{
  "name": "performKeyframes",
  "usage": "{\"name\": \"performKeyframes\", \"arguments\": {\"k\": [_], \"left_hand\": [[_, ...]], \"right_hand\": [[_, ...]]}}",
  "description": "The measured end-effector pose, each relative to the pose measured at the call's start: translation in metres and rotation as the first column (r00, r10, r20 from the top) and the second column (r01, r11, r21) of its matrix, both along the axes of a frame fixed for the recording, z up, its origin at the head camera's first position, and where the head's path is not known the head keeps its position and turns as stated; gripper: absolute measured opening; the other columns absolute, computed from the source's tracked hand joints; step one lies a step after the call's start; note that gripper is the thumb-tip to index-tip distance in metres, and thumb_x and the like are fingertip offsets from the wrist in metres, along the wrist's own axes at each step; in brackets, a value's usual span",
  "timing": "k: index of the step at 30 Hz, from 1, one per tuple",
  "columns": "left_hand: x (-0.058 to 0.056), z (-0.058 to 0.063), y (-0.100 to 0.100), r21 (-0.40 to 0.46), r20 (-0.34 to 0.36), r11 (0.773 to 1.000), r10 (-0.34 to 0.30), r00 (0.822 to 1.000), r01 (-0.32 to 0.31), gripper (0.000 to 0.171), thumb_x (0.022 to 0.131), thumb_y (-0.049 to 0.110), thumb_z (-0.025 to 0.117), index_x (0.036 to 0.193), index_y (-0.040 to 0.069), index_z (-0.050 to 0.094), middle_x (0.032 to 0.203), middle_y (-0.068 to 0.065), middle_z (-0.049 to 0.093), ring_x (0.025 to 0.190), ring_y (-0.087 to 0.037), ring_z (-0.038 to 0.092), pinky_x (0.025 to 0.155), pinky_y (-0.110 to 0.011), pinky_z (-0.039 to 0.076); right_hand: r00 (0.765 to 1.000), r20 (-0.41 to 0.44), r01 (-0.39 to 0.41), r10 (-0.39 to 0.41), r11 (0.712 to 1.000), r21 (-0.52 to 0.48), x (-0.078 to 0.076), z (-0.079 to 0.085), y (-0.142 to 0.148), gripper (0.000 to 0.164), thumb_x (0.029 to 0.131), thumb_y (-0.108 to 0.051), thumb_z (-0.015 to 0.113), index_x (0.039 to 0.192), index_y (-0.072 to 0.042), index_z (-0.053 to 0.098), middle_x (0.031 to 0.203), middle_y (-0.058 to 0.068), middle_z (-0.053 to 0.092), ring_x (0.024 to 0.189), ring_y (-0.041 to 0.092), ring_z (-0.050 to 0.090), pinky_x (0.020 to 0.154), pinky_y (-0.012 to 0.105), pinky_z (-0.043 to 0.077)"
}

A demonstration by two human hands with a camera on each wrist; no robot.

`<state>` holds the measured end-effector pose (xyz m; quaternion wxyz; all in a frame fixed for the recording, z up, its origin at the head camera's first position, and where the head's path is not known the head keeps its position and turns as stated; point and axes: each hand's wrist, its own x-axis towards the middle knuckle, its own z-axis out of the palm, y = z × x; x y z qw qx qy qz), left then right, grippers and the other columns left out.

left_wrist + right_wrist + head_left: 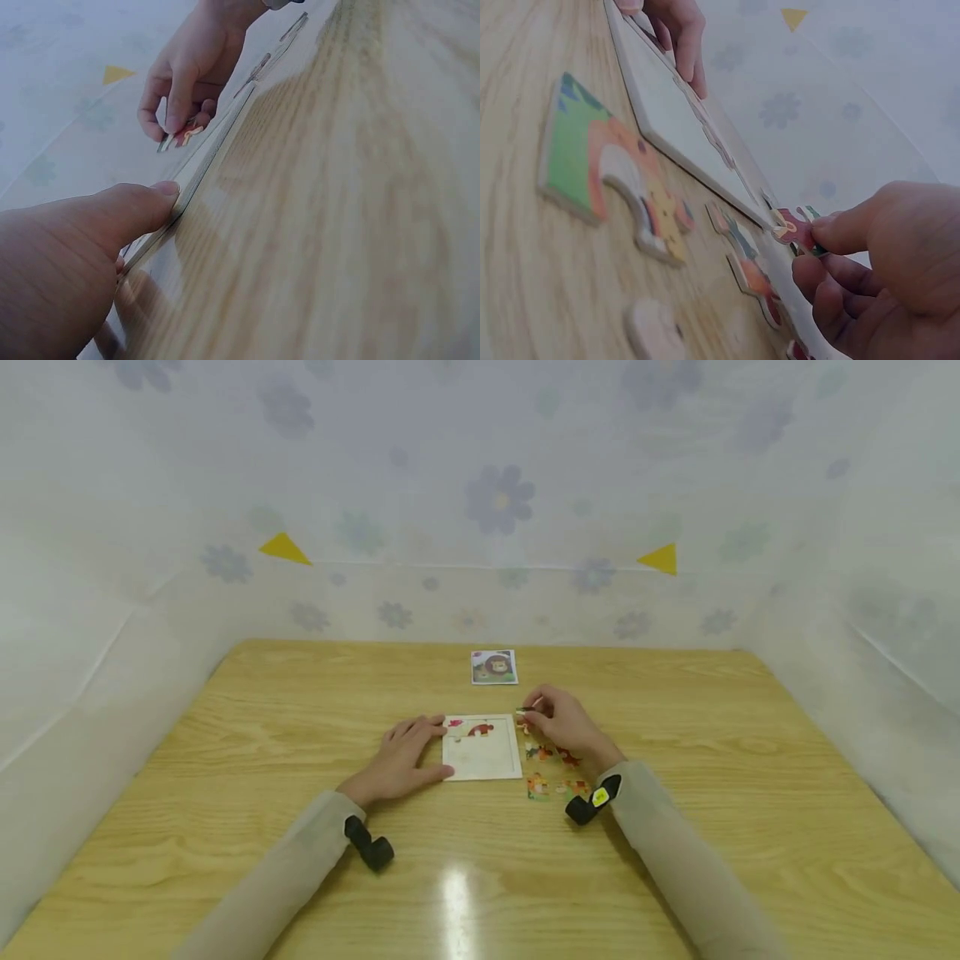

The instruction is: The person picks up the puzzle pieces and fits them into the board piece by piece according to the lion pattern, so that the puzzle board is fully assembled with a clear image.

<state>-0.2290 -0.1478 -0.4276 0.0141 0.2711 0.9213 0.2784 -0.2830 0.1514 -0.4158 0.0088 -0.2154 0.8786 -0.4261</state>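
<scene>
A white square puzzle tray (482, 760) lies on the table with a few pieces fitted along its top. My left hand (405, 758) rests at the tray's left side, fingers spread, the thumb on its rim in the left wrist view. Just off the tray's upper right corner, my right hand (562, 718) pinches a puzzle piece (793, 225), red with green and white, between thumb and fingers. The piece is held above the table. Several loose puzzle pieces (537, 787) lie right of the tray, partly under the right hand and wrist.
A small picture card (494, 667) with a lion on it lies behind the tray. The wooden table (315, 693) is enclosed by pale flowered sheeting (420, 510) at the back and sides, with two yellow triangles (286, 548) on the back sheet.
</scene>
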Motion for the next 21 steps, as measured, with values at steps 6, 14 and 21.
{"name": "performKeyframes", "arguments": {"k": [6, 14, 21], "left_hand": [[-0.001, -0.002, 0.000, 0.000, -0.006, 1.000, -0.006, 1.000, 0.006, 0.062, 0.091, 0.044, 0.064, 0.139, 0.008, 0.047, 0.156, -0.009, 0.032, 0.144, -0.038, 0.021, 0.111, -0.062, 0.014], [0.001, -0.001, -0.004, -0.008, -0.022, 1.000, 0.015, 1.000, -0.016, 0.064, 0.090, 0.043, 0.064, 0.140, 0.008, 0.047, 0.156, -0.008, 0.032, 0.143, -0.036, 0.023, 0.111, -0.061, 0.015], [-0.001, 0.000, -0.001, -0.005, 0.006, 1.000, 0.004, 1.000, -0.004, 0.065, 0.090, 0.046, 0.064, 0.141, 0.010, 0.046, 0.157, -0.006, 0.031, 0.145, -0.035, 0.021, 0.113, -0.059, 0.013]], "right_hand": [[0.999, 0.012, -0.045, 0.044, 0.998, 0.046, 0.001, 0.001, -0.017, 0.010, 0.098, -0.005, 0.053, 0.106, -0.004, 0.059, 0.083, 0.010, 0.064, 0.066, 0.014, 0.057, 0.064, 0.030, 0.047], [0.998, -0.029, -0.051, 0.053, 0.997, 0.061, 0.002, 0.005, -0.038, 0.007, 0.093, -0.006, 0.060, 0.099, -0.004, 0.064, 0.080, 0.009, 0.064, 0.065, 0.013, 0.055, 0.062, 0.027, 0.046], [0.999, -0.004, 0.044, -0.044, 0.994, 0.100, 0.003, 0.007, -0.045, 0.007, 0.090, -0.005, 0.062, 0.095, -0.003, 0.066, 0.079, 0.010, 0.063, 0.065, 0.015, 0.053, 0.057, 0.025, 0.042]]}}
